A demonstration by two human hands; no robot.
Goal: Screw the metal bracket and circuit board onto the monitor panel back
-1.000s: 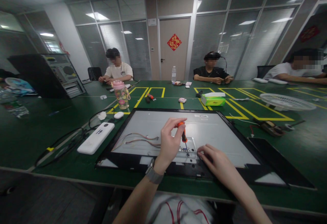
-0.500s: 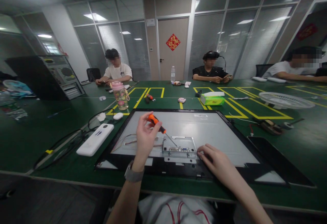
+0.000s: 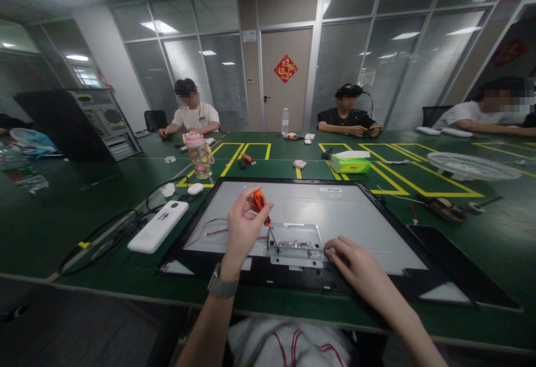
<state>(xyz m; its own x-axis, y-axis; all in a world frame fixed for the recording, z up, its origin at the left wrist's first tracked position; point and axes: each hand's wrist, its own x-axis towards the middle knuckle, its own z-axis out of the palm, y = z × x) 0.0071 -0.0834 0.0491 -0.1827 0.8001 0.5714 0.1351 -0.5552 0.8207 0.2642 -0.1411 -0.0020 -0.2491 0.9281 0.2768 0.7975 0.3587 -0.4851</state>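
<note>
My left hand (image 3: 245,225), with a watch on its wrist, is closed round the orange and black handle of a screwdriver (image 3: 263,206). The screwdriver leans, its shaft pointing down to the left part of a metal bracket (image 3: 293,258) with connector ports. Whether the tip sits on a screw is too small to tell. This bracket lies on the grey back of a flat display panel (image 3: 355,213) with a black frame. At the bracket's right edge, my right hand (image 3: 352,258) has its thumb and fingers curled together against the metal. Thin wires run from the bracket's left side, partly behind my left hand.
Left of the panel lie a white power bank (image 3: 158,227) and black cables (image 3: 100,244). A pink-lidded bottle (image 3: 199,157) stands behind them. At the right are a dark flat panel (image 3: 460,266) and a white fan grille (image 3: 473,166). Several people sit across the green table.
The screwdriver has swung steeper, and its tip has shifted left along the bracket. My left hand has turned slightly with it. My right hand stays at the bracket's right edge.
</note>
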